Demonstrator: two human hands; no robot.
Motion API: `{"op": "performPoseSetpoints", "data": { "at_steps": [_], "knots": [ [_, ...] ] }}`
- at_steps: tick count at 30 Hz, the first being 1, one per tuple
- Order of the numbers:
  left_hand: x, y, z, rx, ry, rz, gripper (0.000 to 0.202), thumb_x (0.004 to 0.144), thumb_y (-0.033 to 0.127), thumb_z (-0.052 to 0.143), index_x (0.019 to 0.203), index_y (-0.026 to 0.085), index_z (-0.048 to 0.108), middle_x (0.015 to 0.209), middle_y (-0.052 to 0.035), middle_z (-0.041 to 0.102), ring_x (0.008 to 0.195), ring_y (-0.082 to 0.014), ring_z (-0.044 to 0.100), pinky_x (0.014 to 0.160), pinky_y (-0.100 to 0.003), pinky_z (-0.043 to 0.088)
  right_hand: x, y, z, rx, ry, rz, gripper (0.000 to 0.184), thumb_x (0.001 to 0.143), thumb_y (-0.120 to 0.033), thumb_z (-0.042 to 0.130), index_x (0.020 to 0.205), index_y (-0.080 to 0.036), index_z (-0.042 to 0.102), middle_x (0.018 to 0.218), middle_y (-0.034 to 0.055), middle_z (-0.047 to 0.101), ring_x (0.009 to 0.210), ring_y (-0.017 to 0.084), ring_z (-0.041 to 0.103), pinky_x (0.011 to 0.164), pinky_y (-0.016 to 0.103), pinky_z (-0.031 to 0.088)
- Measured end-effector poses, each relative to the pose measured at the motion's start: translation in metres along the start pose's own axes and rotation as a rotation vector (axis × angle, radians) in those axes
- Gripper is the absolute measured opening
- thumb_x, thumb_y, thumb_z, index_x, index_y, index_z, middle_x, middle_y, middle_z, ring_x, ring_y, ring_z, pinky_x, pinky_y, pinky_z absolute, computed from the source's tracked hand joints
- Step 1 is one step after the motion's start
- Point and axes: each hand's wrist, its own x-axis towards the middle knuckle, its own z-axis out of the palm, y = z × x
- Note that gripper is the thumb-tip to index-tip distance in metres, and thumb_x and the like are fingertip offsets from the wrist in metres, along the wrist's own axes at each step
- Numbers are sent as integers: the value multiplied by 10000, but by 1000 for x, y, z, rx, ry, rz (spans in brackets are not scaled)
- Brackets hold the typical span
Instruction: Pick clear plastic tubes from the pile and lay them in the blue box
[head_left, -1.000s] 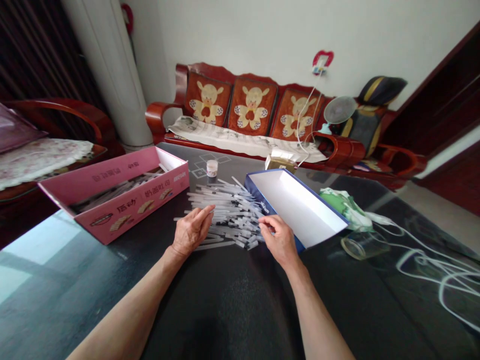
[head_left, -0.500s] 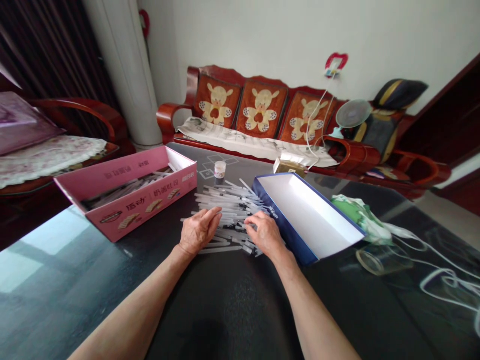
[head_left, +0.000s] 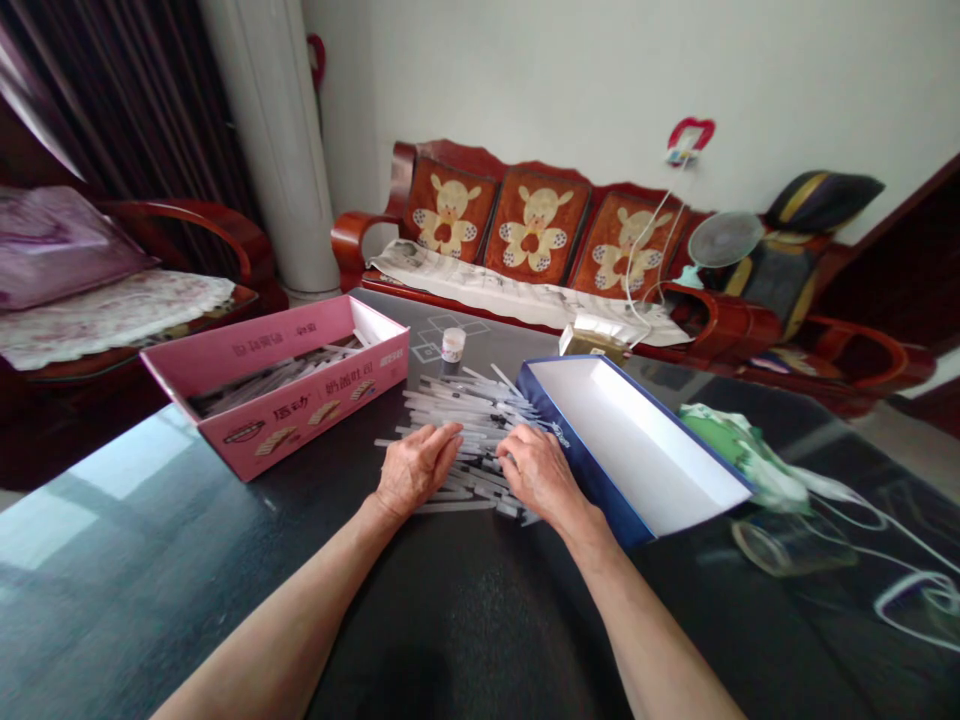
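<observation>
A loose pile of thin, translucent whitish sticks with dark bits (head_left: pixel 442 405), pen-like in shape, lies on the dark table. Over its near left side is my left hand (head_left: pixel 420 465), fingers bent together and pointing right. Facing it, my right hand (head_left: pixel 541 472) has curled fingers pinched over the pile's right side, close to the blue box. Whatever sits between the fingertips of either hand is too small or hidden to make out. To the left, an open pink box (head_left: pixel 300 420) holds more of these sticks. The open blue box (head_left: pixel 592 470) has a bare white inside.
Behind the pile stands a small white-lidded jar (head_left: pixel 453 345). A gold and white carton (head_left: pixel 592 340) is beyond the blue box. On the right lie a green and white packet (head_left: pixel 739 450), a clear glass jar on its side (head_left: pixel 787 545) and white cables (head_left: pixel 911 590).
The camera has turned slightly left, so everything shifts right in the picture. My hands stay over the pile, their fingertips a little closer together.
</observation>
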Motion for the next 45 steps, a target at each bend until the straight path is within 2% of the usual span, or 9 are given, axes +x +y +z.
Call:
{"op": "performPoseSetpoints", "data": {
  "at_steps": [5,8,11,14,17,20,24,37,45],
  "knots": [
    [1,1,1,0,9,38,233,947,304,435,1074,183,589,731,-12,605,670,-121,606,602,-206,454,-6,10,3,255,167,189,126,843,-186,494,871,-195,617,873,70,664,854,214,607,804,353,432],
    [1,2,1,4,7,55,207,944,296,439,1053,192,580,729,-5,597,672,-123,605,590,-209,450,-8,13,17,647,290,401,168,843,-267,489,960,-198,589,882,58,658,782,188,613,746,332,470],
    [1,2,2,12,22,71,206,941,295,445,1068,192,569,721,-2,589,662,-124,598,580,-213,444,-10,11,27,1135,321,573,185,806,-339,560,927,-204,597,784,9,619,670,141,583,665,288,489],
    [1,3,1,8,25,81,211,942,290,445,1081,185,563,720,-3,584,658,-124,588,586,-216,442,-9,5,23,1527,307,572,306,715,-327,697,991,-214,631,842,1,621,746,129,594,681,257,505],
    [1,4,0,-12,12,86,195,942,274,444,1063,178,563,746,-10,586,682,-129,583,622,-226,452,-7,0,11,1715,349,532,420,668,-289,762,1067,-231,645,942,9,631,834,128,600,720,245,519],
    [1,5,0,-12,12,89,187,940,260,442,1046,167,565,761,-22,580,714,-144,570,658,-243,458,-5,-3,5,1751,429,526,319,723,-337,732,1010,-208,675,875,12,642,774,113,598,683,232,522],
    [2,6,-2,7,33,103,178,932,244,451,1041,162,566,775,-32,577,732,-161,545,684,-269,456,-3,-6,9,1693,482,493,245,800,-410,652,882,-181,683,702,1,619,626,100,565,566,218,494],
    [4,12,-5,-22,-3,191,203,924,230,457,1078,155,566,779,-40,563,732,-165,510,691,-278,440,-5,-11,19,1628,329,472,251,823,-425,622,862,-181,669,656,-4,601,592,102,540,559,230,460],
    [5,16,-12,69,2,187,245,918,279,481,1125,214,595,716,-14,536,687,-156,510,631,-262,417,-8,-10,16,1552,264,418,259,842,-430,602,878,-182,671,699,2,614,622,108,555,605,242,472]
  ]
}}
